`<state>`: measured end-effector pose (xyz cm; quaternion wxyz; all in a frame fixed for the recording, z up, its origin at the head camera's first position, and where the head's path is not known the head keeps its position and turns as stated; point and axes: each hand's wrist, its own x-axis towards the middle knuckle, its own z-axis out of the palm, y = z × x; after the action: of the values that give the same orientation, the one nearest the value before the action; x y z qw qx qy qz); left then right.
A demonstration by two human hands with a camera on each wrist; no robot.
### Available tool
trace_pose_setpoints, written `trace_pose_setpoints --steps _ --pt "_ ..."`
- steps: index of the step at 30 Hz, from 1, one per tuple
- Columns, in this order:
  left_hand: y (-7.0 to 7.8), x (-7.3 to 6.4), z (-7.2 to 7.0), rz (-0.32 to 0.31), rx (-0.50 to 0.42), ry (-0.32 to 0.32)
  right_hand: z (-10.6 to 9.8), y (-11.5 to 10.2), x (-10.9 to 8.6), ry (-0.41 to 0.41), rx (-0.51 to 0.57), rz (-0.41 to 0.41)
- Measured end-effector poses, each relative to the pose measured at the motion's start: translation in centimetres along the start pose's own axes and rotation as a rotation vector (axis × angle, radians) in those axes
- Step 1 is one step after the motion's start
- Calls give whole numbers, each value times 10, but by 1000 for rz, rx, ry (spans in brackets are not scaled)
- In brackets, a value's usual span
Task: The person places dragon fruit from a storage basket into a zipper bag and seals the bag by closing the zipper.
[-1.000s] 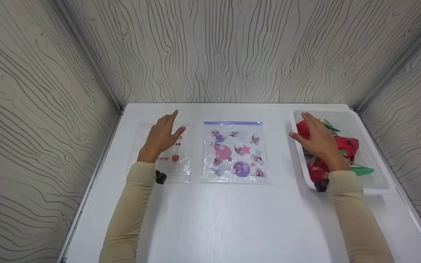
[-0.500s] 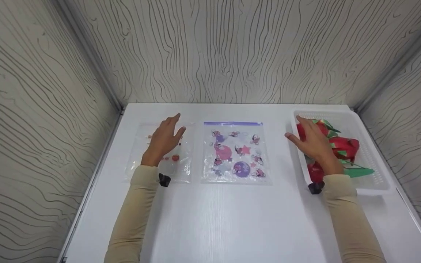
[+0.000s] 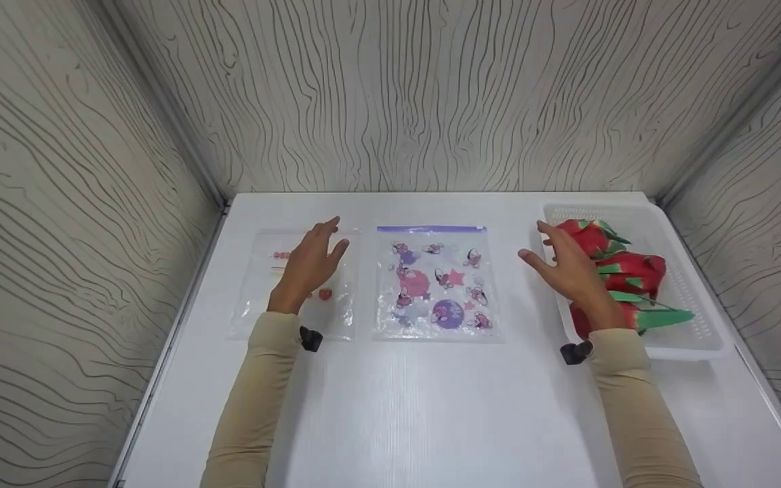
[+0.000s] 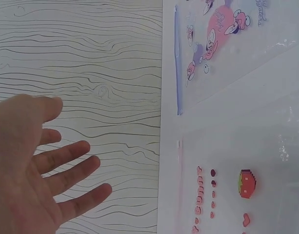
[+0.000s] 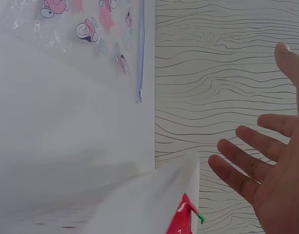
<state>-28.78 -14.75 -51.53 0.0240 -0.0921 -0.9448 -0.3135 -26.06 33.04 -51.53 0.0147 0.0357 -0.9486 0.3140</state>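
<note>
My left hand (image 3: 308, 268) hovers over a clear zip bag (image 3: 337, 315) printed with small red and pink fruit and hearts. Its fingers are spread and hold nothing, and they hide part of the print. Over the left side of a white plastic basket (image 3: 692, 281) is my right hand (image 3: 572, 276), also with loose, spread fingers and nothing in them. Inside the basket lie red bundles with green pointed leaves (image 3: 634, 271), looking like soft dragon fruit; the right hand and wrist cover part of them.
Between the hands, a second zip bag (image 3: 448, 313) with a purple zip strip and pink cartoon print lies flat on the white table (image 3: 390, 413). Wood-grain patterned panels (image 3: 390, 95) stand at the back and both sides.
Both hands have drifted slightly inward and toward the person, the right one moving left so more of the red bundles shows. Bags and basket stay in place.
</note>
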Motion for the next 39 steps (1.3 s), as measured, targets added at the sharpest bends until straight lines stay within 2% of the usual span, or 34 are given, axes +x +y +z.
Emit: trace_pose_setpoints --steps 18,33,39 --pt "2 -3 24 0 -119 -2 25 -1 0 -12 86 -23" --pt "7 -4 44 34 -154 0 40 -7 3 4 142 -46" --pt "6 -5 53 38 -173 -7 46 -7 2 -12 146 -31"
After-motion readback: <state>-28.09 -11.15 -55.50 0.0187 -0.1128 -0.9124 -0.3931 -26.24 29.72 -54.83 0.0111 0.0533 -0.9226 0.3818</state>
